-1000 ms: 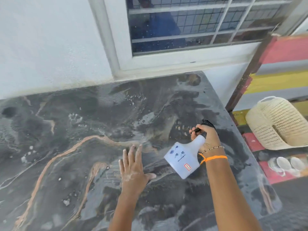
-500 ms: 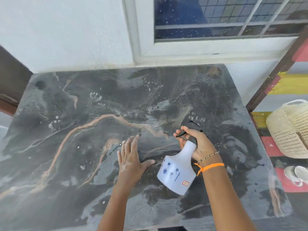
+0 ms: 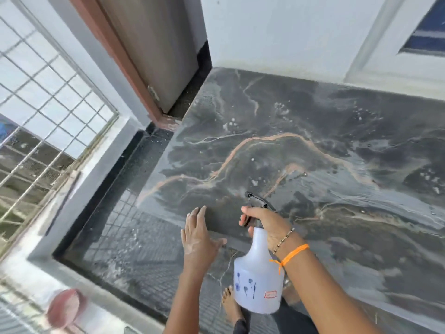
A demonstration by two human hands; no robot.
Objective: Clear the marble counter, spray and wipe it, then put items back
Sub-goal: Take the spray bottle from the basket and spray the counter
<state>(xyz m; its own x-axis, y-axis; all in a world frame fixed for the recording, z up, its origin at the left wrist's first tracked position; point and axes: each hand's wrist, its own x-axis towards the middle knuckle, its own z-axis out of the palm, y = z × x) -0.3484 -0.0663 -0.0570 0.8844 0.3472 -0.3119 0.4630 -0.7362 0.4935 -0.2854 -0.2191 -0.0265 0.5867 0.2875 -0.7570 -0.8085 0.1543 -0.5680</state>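
Spray nozzle aims up-frame over the wet marble surface (image 3: 313, 153).
My right hand (image 3: 267, 227) grips the spray bottle (image 3: 258, 278); my left hand (image 3: 197, 239), fingers (image 3: 201, 216) together, lies flat just left.

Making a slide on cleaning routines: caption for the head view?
Right hand holds spray bottle over wet marble counter; left hand flat on it.

The dark marble worktop (image 3: 313, 145), veined in orange and white, lies wet and streaked with foam flecks, while a white translucent spray bottle (image 3: 258, 273) with a black trigger head hangs tilted above its near edge.
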